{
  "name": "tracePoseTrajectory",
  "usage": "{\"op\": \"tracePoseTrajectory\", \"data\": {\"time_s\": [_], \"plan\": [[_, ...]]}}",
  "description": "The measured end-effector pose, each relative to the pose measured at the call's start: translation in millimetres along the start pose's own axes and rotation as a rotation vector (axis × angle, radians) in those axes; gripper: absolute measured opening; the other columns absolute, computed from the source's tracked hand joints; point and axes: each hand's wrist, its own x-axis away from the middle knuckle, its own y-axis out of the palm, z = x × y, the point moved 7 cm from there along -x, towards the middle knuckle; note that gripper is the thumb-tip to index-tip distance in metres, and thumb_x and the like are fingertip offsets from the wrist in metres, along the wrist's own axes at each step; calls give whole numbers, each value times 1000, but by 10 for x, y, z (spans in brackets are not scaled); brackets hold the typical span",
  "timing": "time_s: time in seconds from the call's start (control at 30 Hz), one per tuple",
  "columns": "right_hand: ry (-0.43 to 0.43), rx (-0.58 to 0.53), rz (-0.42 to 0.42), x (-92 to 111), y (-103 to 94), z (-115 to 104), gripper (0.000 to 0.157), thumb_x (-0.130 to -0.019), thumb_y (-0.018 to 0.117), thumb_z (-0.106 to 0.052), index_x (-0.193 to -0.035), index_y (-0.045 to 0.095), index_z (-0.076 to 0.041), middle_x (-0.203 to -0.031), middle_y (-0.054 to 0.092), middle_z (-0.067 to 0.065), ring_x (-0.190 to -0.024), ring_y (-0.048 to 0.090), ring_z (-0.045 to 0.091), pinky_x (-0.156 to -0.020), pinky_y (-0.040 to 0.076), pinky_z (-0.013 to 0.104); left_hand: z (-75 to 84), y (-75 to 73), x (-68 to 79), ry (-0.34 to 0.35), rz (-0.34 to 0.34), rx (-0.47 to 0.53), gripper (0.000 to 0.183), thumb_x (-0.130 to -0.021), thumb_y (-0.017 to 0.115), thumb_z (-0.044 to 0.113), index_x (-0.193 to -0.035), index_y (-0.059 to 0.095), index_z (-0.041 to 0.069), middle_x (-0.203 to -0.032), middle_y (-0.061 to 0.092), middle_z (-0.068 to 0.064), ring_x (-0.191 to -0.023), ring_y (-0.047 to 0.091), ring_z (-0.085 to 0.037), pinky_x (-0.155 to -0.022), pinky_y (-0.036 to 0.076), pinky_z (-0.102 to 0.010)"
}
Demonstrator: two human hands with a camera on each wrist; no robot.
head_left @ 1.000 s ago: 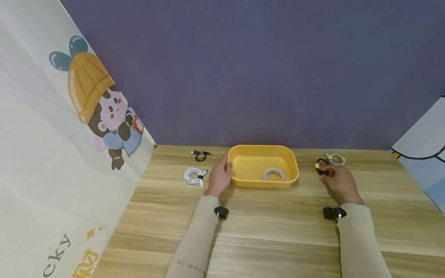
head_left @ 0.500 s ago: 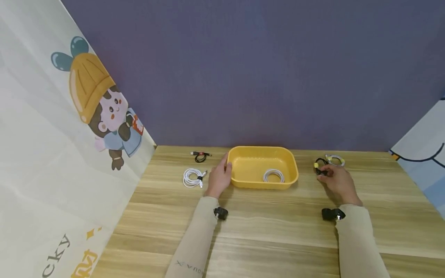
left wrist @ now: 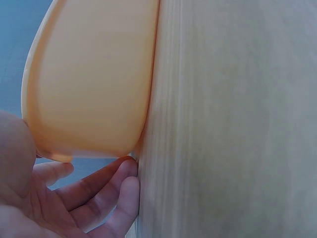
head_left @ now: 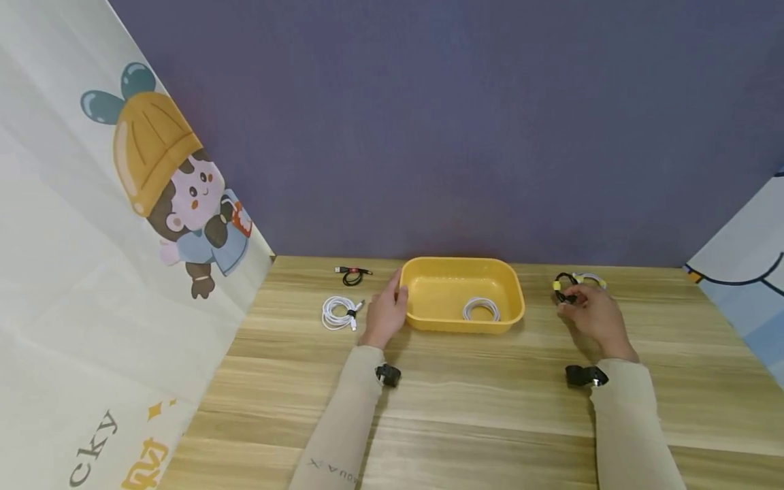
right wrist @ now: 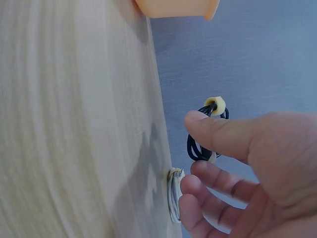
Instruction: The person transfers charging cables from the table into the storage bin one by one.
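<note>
a: what's on the bench?

b: a yellow tray, the left hand gripping its end; the right hand has its grip pinched on the black cable, just above the bench and right of the tray

a: which step?

b: lifting that cable, i'd judge; the next move calls for a firm pinch, clear of the pale coil beside it

a: any writing?

b: "cky" on the sheet, then faint letters on the left sleeve, mostly unreadable; no brand i can make out
</note>
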Motion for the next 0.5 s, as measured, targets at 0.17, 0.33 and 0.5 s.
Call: {"op": "tracePoseTrajectory", "data": {"time_s": [0.17,0.33,0.5], "plan": [[21,-26,-20,-45,-24,-23,36,-97,71,-20,-124,63,3,-114,64,32,-99,62,47,-72,49,55,23,18,-35,-6,6,-4,52,-109,43,36,-160,36,29,-143,62,-16,-117,65,-45,-101,50,-59],[20,-48,-41,-95,-38,-48,38,-99,68,-22,-128,62,2,-117,64,32,-102,62,47,-75,50,57,32,32,-57,-15,8,-3,52,-109,43,37,-160,35,31,-144,62,-15,-117,65,-44,-101,50,-58],[-6,-71,-28,-156,-68,-63,40,-100,67,-22,-131,61,2,-119,63,33,-103,62,47,-77,51,58,22,52,-79,-27,13,13,52,-110,43,36,-160,36,30,-145,61,-15,-109,67,-39,-97,52,-56]]}}
